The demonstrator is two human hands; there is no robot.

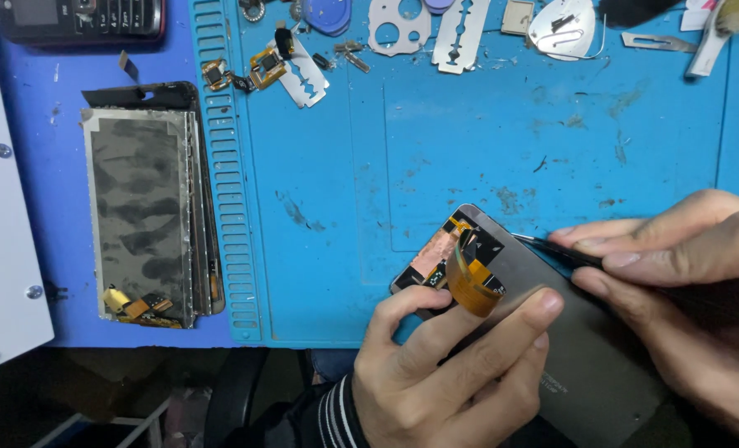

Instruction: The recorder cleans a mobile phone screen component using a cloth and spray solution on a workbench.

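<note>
My left hand (444, 365) grips the near end of a grey phone screen panel (585, 357), which lies back side up at the front edge of the blue work mat (469, 141). Thumb and fingers press beside an orange flex cable (469, 282) curling up from the panel's copper-coloured end. My right hand (685, 282) pinches thin black tweezers (552, 246). Their tip points left toward the flex cable and rests on the panel's surface.
A stack of dismantled screen panels (145, 216) lies at the left. Razor blades (461, 33), small camera modules (266, 66), metal shields and a scalpel blade (656, 41) line the mat's far edge. A dark keypad phone (79, 18) sits top left, a white board (0, 216) far left.
</note>
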